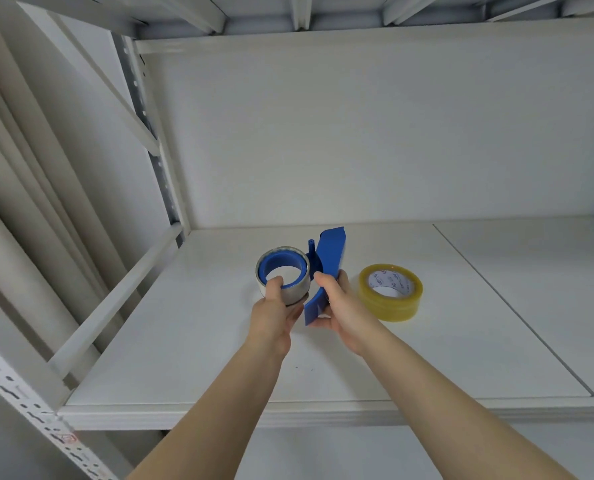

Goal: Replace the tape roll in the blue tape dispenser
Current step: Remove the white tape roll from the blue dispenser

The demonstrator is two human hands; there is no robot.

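White shelf board [191, 355] bare in front and left of hands; back panel [357, 133] well behind, seam right. Blue tape dispenser [326, 271] held above shelf centre, worn grey roll [283, 276] on blue hub. Yellowish tape roll [390, 292] flat on shelf, just right. Left hand [274, 315] fingers clamped on grey roll, thumb at rim. Right hand [340, 306] pinches dispenser frame. Both forearms extended.

Matt blue plastic dispenser [326, 271], glossy yellowish tape roll [390, 292] and smooth white painted-metal shelf [184, 358] are catching light.
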